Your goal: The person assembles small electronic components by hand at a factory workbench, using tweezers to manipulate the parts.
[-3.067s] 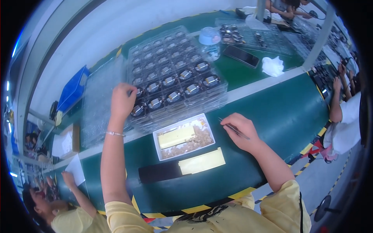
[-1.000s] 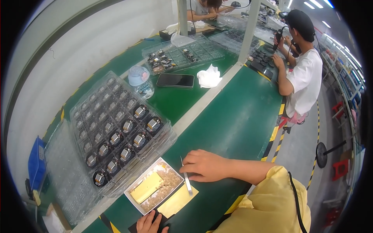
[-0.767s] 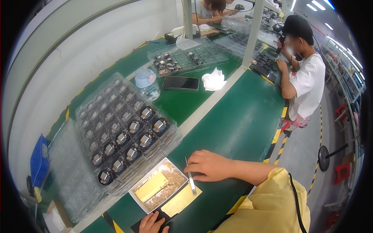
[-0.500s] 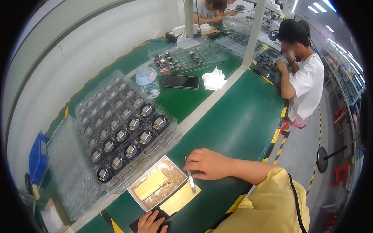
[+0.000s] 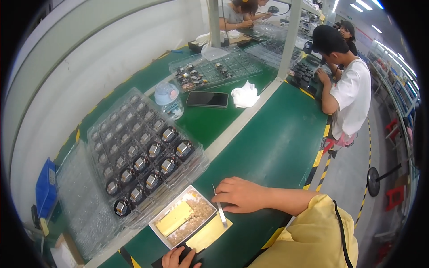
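Observation:
A pair of silver tweezers (image 5: 221, 213) is pinched in the fingers of my right hand (image 5: 241, 195), its narrow tip toward the far side. Its broad end lies over a yellow sheet (image 5: 206, 234) on the green bench. Beside the sheet stands a white box (image 5: 166, 241) with brown crumbly bits (image 5: 201, 211) and a yellow block (image 5: 175, 218) inside. My left hand (image 5: 178, 258) is at the lower edge, fingers apart, resting by the near end of the sheet on a flat black piece (image 5: 158, 262). Part of that hand is cut off.
Left of the box, a clear tray (image 5: 199, 166) holds rows of round black parts with silver pieces. Behind it are a cup with a blue lid (image 5: 170, 102), a phone (image 5: 207, 99), a white cloth (image 5: 245, 94) and another tray (image 5: 241, 64). A co-worker (image 5: 351, 85) works at the far right.
The view has shifted slightly, and the bench things sit a little lower in it. Both hands keep their places by the box. Another person now shows behind the co-worker.

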`<state>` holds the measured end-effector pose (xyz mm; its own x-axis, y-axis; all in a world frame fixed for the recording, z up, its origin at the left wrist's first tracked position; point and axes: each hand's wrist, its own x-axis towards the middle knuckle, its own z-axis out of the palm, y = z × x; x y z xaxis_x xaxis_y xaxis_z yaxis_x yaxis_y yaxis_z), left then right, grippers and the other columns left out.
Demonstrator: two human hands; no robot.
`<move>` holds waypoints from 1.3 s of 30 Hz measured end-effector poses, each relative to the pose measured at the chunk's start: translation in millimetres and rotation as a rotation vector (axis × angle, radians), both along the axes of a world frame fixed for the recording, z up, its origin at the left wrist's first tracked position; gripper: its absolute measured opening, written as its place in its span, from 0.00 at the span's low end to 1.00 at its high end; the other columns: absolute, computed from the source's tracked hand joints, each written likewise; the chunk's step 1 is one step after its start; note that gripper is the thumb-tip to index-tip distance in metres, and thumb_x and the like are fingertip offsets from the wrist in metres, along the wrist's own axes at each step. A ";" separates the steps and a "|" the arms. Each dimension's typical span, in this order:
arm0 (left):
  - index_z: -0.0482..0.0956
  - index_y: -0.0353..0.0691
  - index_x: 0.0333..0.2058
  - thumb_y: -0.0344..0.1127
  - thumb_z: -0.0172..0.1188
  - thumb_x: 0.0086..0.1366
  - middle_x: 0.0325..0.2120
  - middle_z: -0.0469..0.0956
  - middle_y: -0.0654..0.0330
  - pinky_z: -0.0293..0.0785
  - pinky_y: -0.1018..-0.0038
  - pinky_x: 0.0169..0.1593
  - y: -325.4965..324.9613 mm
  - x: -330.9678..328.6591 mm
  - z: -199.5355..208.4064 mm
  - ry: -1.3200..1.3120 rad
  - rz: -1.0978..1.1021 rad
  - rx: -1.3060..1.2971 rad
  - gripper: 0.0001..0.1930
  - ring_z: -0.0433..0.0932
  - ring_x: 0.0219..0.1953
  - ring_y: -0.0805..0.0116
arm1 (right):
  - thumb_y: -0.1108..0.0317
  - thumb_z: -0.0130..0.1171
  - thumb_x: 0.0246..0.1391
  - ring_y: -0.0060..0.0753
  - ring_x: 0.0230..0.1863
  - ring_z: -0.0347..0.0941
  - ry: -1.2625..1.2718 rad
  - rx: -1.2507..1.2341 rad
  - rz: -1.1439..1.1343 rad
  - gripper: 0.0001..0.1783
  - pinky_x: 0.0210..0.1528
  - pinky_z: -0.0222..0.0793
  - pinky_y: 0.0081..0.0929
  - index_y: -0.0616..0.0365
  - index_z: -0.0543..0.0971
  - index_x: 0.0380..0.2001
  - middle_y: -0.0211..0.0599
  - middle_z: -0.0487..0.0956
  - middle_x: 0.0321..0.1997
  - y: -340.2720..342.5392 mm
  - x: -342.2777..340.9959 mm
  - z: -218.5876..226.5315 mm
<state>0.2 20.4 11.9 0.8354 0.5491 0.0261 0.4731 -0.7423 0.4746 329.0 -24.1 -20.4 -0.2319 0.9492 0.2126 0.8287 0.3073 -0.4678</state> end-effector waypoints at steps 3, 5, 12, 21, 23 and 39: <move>0.73 0.48 0.54 0.34 0.65 0.54 0.51 0.66 0.48 0.60 0.56 0.58 -6.7 5.2 -0.9 0.108 -0.011 0.026 0.26 0.63 0.54 0.45 | 0.67 0.62 0.45 0.41 0.50 0.67 0.000 -0.004 -0.039 0.21 0.51 0.63 0.37 0.51 0.75 0.45 0.36 0.71 0.43 -0.6 -4.0 -5.6; 0.71 0.48 0.56 0.33 0.65 0.54 0.52 0.65 0.47 0.60 0.55 0.58 -9.3 3.3 -5.4 0.117 -0.014 0.048 0.28 0.63 0.54 0.46 | 0.67 0.61 0.45 0.38 0.45 0.67 -0.005 0.142 -0.002 0.14 0.46 0.63 0.34 0.52 0.76 0.39 0.34 0.71 0.38 3.4 -12.1 -13.5; 0.70 0.40 0.55 0.32 0.61 0.57 0.53 0.66 0.45 0.59 0.55 0.58 -9.0 7.4 -4.4 0.073 -0.022 0.037 0.25 0.62 0.55 0.43 | 0.70 0.58 0.46 0.41 0.45 0.67 0.039 0.150 -0.036 0.14 0.47 0.62 0.36 0.53 0.75 0.39 0.35 0.70 0.38 4.0 -11.6 -24.5; 0.70 0.38 0.54 0.36 0.59 0.61 0.54 0.66 0.44 0.60 0.52 0.57 -12.9 8.4 -7.4 0.051 -0.022 0.048 0.23 0.63 0.54 0.42 | 0.64 0.60 0.47 0.40 0.45 0.67 0.082 0.096 -0.055 0.13 0.46 0.62 0.37 0.53 0.75 0.38 0.35 0.71 0.38 4.1 -14.5 -23.4; 0.70 0.38 0.55 0.35 0.59 0.60 0.53 0.66 0.44 0.60 0.52 0.57 -10.4 8.7 -6.8 0.050 -0.019 0.062 0.24 0.63 0.54 0.42 | 0.64 0.60 0.47 0.40 0.45 0.67 0.076 0.103 -0.058 0.14 0.47 0.62 0.37 0.54 0.75 0.38 0.36 0.71 0.38 4.7 -13.6 -23.2; 0.65 0.38 0.58 0.34 0.61 0.58 0.54 0.65 0.43 0.59 0.53 0.58 -17.2 4.6 -7.7 0.059 -0.009 0.078 0.29 0.62 0.55 0.41 | 0.67 0.63 0.42 0.42 0.46 0.68 0.028 0.116 -0.078 0.17 0.47 0.65 0.37 0.56 0.76 0.39 0.38 0.72 0.40 0.8 -15.9 -24.3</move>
<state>4.8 3.2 4.1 0.8417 0.5397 0.0195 0.4915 -0.7805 0.3865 313.0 -23.4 -44.7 -0.1512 0.9328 0.3272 0.8393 0.2960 -0.4560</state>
